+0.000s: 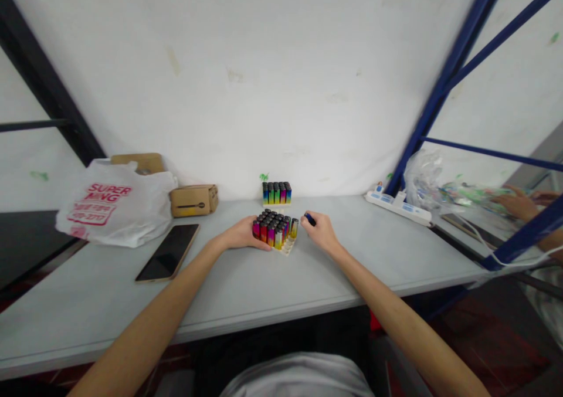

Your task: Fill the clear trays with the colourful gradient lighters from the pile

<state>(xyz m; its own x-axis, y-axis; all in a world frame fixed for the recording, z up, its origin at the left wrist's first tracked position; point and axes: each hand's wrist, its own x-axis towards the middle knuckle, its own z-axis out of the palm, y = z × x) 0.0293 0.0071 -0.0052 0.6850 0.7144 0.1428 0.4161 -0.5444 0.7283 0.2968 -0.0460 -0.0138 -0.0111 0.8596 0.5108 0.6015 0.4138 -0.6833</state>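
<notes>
In the head view, several shiny lighters [271, 231] in rainbow shades with black tops stand upright in a cream tray [288, 247]. Open slots show along the tray's right front edge. My left hand [242, 233] wraps round the left side of this group, thumb along the front. Just right of the tray, my right hand [322, 230] is closed on a dark blue lighter [310, 219], whose lower part the fingers hide. Against the wall behind, a second tray [277, 204] carries a block of similar lighters.
To the left lie a phone [169, 253], a small cardboard box [194, 200] and a white plastic bag [118, 203]. A power strip [398, 207] runs along the right, beside a blue metal frame [440, 92]. Another person's hand [519, 202] shows beyond it.
</notes>
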